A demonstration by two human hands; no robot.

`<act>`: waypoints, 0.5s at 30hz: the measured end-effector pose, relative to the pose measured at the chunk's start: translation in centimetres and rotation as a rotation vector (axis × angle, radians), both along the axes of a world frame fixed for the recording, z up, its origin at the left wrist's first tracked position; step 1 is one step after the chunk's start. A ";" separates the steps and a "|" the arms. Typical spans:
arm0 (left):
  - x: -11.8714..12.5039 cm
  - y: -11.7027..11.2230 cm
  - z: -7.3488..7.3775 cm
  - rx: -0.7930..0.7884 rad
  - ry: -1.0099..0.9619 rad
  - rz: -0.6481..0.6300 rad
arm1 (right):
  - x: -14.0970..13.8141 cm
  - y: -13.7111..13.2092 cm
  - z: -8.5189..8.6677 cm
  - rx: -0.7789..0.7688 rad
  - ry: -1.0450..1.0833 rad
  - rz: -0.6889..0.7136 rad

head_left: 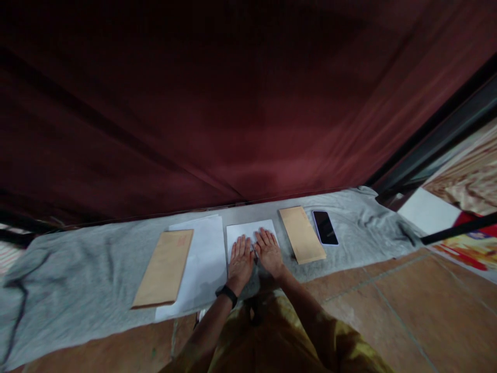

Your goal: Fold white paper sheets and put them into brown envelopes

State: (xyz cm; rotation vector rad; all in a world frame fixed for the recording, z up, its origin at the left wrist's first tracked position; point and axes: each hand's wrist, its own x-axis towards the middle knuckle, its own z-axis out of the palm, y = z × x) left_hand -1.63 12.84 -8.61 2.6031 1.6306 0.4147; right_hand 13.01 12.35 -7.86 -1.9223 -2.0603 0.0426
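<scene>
A white sheet of paper (244, 229) lies on the grey cloth in front of me, its near edge partly hidden under my hands. My left hand (240, 259) presses flat on its left part, fingers stretched out, a dark band around the wrist. Beside it my right hand (268, 252) rests palm down on the right part, fingers extended. The two thumbs are close together. Whether the sheet is folded, I cannot tell. To the left are larger white sheets (205, 259), with a brown envelope (165, 267) overlapping them. Another brown envelope (302, 234) lies to the right of my right hand.
A phone (325, 227) with a dark screen lies right of the right envelope. Grey cloth (89, 269) covers the long narrow surface. A dark red curtain (248, 129) hangs behind it, dark metal bars (438, 129) stand at the right, and floor tiles (388, 311) show below.
</scene>
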 end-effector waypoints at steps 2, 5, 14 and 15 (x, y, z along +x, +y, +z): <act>0.0 -0.1 0.0 0.006 -0.005 0.008 | 0.3 0.0 -0.3 0.014 -0.019 -0.010; 0.0 -0.2 -0.1 0.009 -0.011 0.053 | 1.1 -0.2 -0.9 0.071 -0.033 -0.033; 0.1 -1.8 0.3 0.037 -0.021 0.255 | 2.1 -0.7 -1.2 0.106 -0.045 -0.048; 0.4 -1.9 0.6 0.038 -0.020 0.276 | 2.1 -0.7 -1.2 0.103 -0.043 -0.050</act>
